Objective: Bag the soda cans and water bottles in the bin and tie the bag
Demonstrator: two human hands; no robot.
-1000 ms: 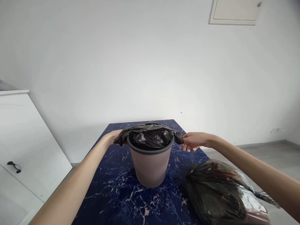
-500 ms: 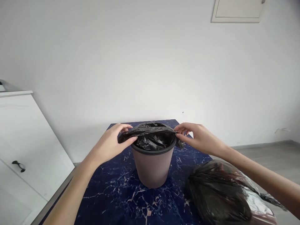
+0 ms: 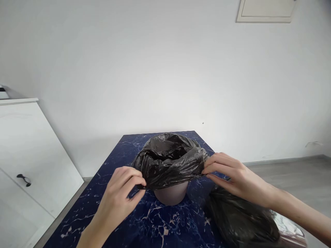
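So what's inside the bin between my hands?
A black plastic liner, its edge draped over the near side of the bin. The liner hides the inner walls and bottom.

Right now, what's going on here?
A person's left hand and right hand pinch the edge of a black plastic bag, which drapes over the top of a round, pinkish-grey bin. The bin stands on a dark-blue marbled table. To the right, nearer the person, lies a bulky black plastic bundle, partly hidden.

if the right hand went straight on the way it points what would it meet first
The black liner, whose edge the right hand pinches; the bin likely comes next, though depth is unclear.
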